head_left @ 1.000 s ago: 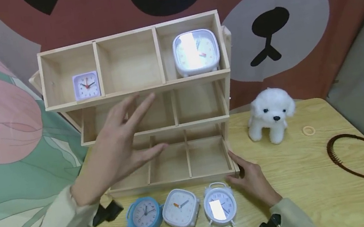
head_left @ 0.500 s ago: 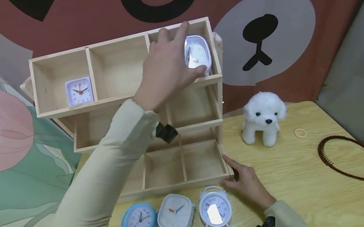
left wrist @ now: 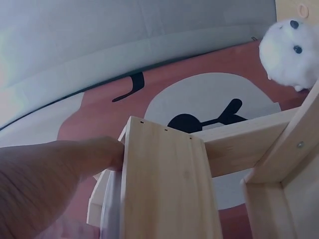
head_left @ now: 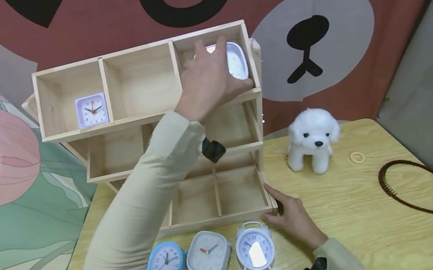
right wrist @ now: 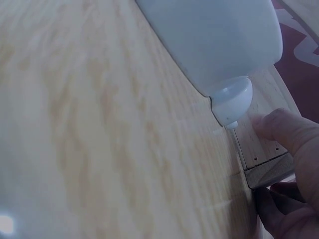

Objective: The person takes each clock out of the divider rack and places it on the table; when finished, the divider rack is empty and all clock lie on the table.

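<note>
A person's left grip spreads over a pale rounded clock in the upper right compartment of a three-tier wooden shelf unit; the fingers reach its top edge, the thumb near its lower right corner. Whether it holds the clock firmly cannot be told. The right grip pinches the unit's lower right front corner, thumb in front, fingers alongside. A small lavender clock sits in the upper left compartment. On the tabletop, before the unit, stand a blue clock, a white squarish clock and a white round clock. To the right are a white toy dog, a small ring and a brown headband.
</note>
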{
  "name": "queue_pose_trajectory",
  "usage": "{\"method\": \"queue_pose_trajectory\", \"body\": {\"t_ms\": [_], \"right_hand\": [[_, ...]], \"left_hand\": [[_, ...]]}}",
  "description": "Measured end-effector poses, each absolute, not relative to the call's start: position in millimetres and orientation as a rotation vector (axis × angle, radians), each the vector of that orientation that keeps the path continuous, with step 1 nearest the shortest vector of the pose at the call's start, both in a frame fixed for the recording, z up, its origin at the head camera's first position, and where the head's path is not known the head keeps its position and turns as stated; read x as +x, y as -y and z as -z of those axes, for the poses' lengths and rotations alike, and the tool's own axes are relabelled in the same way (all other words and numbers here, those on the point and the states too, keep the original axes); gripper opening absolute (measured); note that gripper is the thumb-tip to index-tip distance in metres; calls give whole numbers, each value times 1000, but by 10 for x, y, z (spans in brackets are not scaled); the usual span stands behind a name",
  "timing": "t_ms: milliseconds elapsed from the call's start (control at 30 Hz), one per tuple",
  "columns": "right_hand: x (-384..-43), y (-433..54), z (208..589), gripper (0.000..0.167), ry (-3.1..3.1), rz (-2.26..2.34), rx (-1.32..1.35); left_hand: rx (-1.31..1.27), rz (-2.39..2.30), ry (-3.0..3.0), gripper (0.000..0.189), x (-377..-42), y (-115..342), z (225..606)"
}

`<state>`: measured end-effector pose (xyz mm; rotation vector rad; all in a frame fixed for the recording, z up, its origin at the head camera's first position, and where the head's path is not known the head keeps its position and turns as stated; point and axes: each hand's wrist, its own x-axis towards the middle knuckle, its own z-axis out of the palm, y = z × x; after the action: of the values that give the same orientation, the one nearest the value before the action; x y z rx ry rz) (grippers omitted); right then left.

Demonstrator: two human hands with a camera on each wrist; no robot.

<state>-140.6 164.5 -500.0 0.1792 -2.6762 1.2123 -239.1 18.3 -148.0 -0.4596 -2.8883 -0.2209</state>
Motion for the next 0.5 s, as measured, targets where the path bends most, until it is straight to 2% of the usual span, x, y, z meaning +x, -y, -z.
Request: {"method": "queue_pose_trajectory", "body": {"t_ms": [267,500], "right_hand": [[-1419,-1644,5024,86,2675,-1189,206],[-1422,-1706,5007,87,2656,-1173,224]], "left_hand": [[-426,293,2853,99,-2386,-96,1462],[-471,339,2700,89,-2163,-27,1283]]}}
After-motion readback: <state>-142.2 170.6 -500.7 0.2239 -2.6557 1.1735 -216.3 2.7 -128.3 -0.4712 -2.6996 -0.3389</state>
